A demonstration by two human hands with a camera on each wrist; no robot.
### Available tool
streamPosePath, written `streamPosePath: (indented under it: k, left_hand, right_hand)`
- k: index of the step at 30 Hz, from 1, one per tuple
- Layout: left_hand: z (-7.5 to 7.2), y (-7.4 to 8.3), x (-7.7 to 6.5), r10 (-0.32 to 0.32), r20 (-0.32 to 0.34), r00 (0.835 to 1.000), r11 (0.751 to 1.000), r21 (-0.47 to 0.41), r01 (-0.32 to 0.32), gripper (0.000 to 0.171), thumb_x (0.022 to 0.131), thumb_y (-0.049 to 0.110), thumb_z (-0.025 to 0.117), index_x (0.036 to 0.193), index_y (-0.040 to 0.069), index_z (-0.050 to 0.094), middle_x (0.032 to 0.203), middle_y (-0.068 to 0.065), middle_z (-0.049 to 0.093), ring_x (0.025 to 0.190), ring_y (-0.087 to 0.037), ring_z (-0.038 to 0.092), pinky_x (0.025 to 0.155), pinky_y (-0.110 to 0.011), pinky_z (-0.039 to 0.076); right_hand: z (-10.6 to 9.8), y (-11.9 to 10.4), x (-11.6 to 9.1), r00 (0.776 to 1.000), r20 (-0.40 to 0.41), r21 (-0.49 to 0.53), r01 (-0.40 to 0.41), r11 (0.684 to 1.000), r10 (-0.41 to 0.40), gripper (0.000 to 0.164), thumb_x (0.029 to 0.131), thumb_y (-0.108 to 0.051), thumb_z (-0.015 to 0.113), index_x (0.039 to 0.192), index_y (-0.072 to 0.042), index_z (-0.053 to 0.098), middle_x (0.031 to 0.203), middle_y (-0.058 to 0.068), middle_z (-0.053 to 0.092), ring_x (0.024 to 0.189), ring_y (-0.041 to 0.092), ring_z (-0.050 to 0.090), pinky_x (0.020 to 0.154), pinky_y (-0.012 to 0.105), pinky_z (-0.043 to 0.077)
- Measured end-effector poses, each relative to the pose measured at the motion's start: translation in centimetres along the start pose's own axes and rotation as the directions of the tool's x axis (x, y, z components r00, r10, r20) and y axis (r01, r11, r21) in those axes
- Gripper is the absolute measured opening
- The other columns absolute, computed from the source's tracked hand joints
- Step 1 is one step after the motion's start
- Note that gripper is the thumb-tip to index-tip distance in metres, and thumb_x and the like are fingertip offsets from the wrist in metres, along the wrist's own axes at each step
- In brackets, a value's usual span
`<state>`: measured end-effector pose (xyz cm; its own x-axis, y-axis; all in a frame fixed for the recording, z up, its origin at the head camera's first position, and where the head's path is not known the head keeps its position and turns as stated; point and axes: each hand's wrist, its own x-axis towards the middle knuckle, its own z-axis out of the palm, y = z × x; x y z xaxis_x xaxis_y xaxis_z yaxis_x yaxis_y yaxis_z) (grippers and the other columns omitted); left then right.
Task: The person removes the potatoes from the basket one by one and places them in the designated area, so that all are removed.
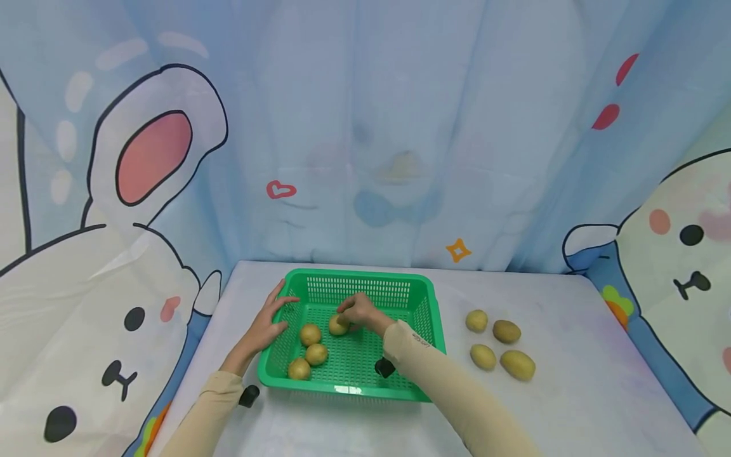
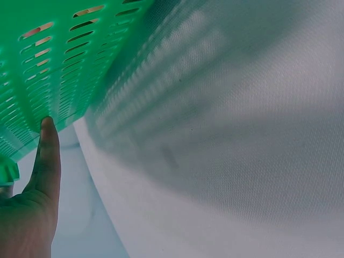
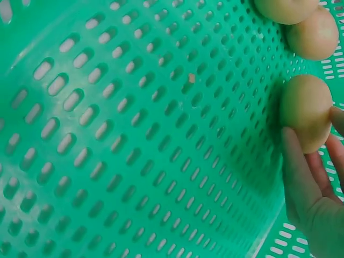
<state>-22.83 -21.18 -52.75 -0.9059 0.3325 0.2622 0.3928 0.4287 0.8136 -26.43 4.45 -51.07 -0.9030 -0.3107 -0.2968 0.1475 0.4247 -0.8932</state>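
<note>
A green plastic basket (image 1: 365, 384) with slotted walls stands on the table. My left hand (image 1: 264, 325) grips its left rim, some fingers reaching over the rim inside. In the left wrist view, one straight finger (image 2: 49, 156) of it lies against the outer wall. Inside the basket, my right hand (image 1: 360, 311) pinches a potato (image 1: 337, 325) between thumb and fingers, low over the slotted floor. Left of that potato lie three more, a potato (image 1: 311, 334), a potato (image 1: 316, 354) and a potato (image 1: 299, 369). The right wrist view shows the pinched potato (image 3: 306, 110) close up.
Several loose potatoes lie on the white table (image 1: 582, 381) to the right of the basket, among them a large potato (image 1: 518, 365) and a browner potato (image 1: 506, 331). A blue printed curtain (image 1: 400, 127) hangs behind the table.
</note>
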Motion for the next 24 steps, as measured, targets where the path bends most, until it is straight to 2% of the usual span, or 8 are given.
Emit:
streamPosePath:
  k: [7,12,15,24]
  left_hand:
    - [0.0,-0.2,0.2,0.004,-0.005,1.000,1.000,0.005,-0.004,0.058,0.076,-0.012,0.050,0.133,-0.002,0.057,0.163,-0.022,0.007,0.148,-0.046,0.005,0.097,-0.065,0.028]
    - [0.2,-0.1,0.3,0.010,-0.023,1.000,1.000,-0.028,-0.011,0.057,0.074,-0.014,0.052,0.130,-0.004,0.058,0.162,-0.024,0.009,0.146,-0.049,0.007,0.093,-0.064,0.029]
    - [0.2,0.0,0.3,0.004,-0.016,1.000,1.000,-0.016,-0.004,0.058,0.075,-0.014,0.052,0.131,-0.003,0.057,0.162,-0.024,0.009,0.147,-0.048,0.006,0.093,-0.063,0.030]
    - [0.1,-0.2,0.1,-0.013,0.000,1.000,1.000,0.006,0.013,0.058,0.077,-0.012,0.048,0.134,-0.002,0.056,0.164,-0.019,0.005,0.148,-0.044,0.003,0.097,-0.064,0.028]
  right_hand:
    - [0.1,0.5,0.4,1.000,-0.023,0.056,-0.002,0.998,0.003,0.021,0.082,0.002,0.073,0.102,0.008,0.072,0.101,0.019,0.070,0.091,0.031,0.069,0.070,0.040,0.058]
    - [0.4,0.5,0.3,0.999,0.005,0.072,-0.042,0.997,0.041,0.025,0.083,0.001,0.072,0.107,0.008,0.071,0.106,0.021,0.068,0.096,0.033,0.068,0.076,0.042,0.057]
    - [0.6,0.6,0.4,0.999,0.018,0.075,-0.046,0.996,0.045,0.026,0.084,0.001,0.072,0.108,0.008,0.071,0.107,0.021,0.068,0.097,0.033,0.068,0.078,0.042,0.056]
    - [1.2,0.9,0.5,0.999,-0.006,0.093,-0.033,0.995,0.034,0.024,0.083,-0.001,0.074,0.105,0.007,0.072,0.107,0.020,0.068,0.094,0.032,0.069,0.075,0.040,0.057]
